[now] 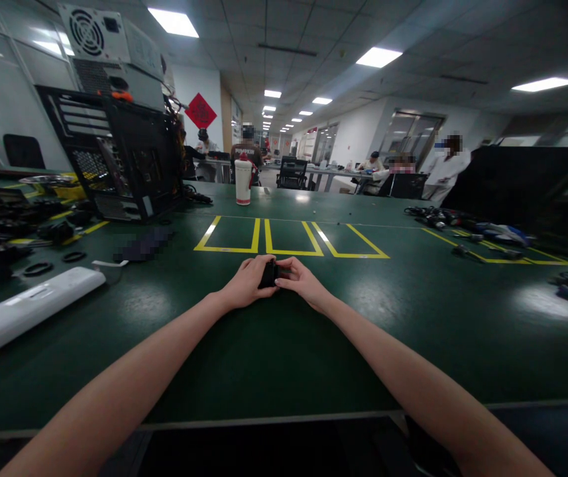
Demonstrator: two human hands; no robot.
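A small black object (268,274) is between my two hands, just in front of the yellow-taped boxes; its kind is too small and too covered to make out. My left hand (246,283) is closed around its left side. From the right, my right hand (299,281) pinches at its edge with thumb and fingers. Both hands are low over the green tabletop (274,358), and the fingers hide much of the object.
At the back left stands an open black computer case (134,156) with a power supply (109,40) on top. A white cup (242,182) is behind the taped boxes. A white power strip (35,308) lies left; cables (477,232) lie right. People sit and stand farther back.
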